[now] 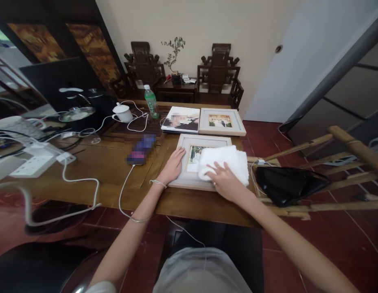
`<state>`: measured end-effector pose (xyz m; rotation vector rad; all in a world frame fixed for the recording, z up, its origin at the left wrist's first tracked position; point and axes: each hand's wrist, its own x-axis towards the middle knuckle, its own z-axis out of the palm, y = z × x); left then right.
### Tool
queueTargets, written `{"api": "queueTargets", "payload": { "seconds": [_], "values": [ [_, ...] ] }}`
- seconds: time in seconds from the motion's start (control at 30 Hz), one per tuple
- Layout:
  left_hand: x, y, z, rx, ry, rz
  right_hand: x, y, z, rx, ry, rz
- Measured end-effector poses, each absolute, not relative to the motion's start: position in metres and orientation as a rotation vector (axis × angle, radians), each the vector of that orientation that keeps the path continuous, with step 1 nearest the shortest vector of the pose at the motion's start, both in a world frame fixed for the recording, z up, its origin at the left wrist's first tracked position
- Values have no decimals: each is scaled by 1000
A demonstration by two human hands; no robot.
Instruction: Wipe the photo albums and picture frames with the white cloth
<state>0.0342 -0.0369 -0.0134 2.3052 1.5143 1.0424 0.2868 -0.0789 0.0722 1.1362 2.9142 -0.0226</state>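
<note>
A light wooden picture frame [184,182] lies flat on the table in front of me, with a photo behind its wide pale mat. My left hand [174,166] grips the frame's left edge, fingers reaching onto its border. Over the right part of the frame sits a folded white towel [225,159], covering part of the photo. My right hand [223,179] holds the towel near its lower edge and presses it down on the frame. Behind lie a second framed photo [237,122] and a white-bordered photo album or print [189,114], side by side.
To the left lie a charging phone [142,149], a power strip [34,165] and loose white cables. A green-labelled bottle [151,101] and a lidded white cup [123,113] stand farther back. A black bag [289,183] rests on a bamboo rack [307,144] at right.
</note>
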Motion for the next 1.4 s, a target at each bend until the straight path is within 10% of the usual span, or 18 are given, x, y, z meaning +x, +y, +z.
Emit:
{"api": "queueTargets", "payload": {
  "seconds": [0.7, 1.13, 1.4],
  "values": [
    [34, -39, -10, 2352, 1515, 955, 283, 32, 51, 1486, 2952, 292],
    [39, -40, -9, 2317, 1552, 989, 281, -102, 75, 955, 2993, -180],
    [37, -39, -10, 2336, 1531, 982, 284, -41, 66, 1131, 2980, -37]
  ]
}}
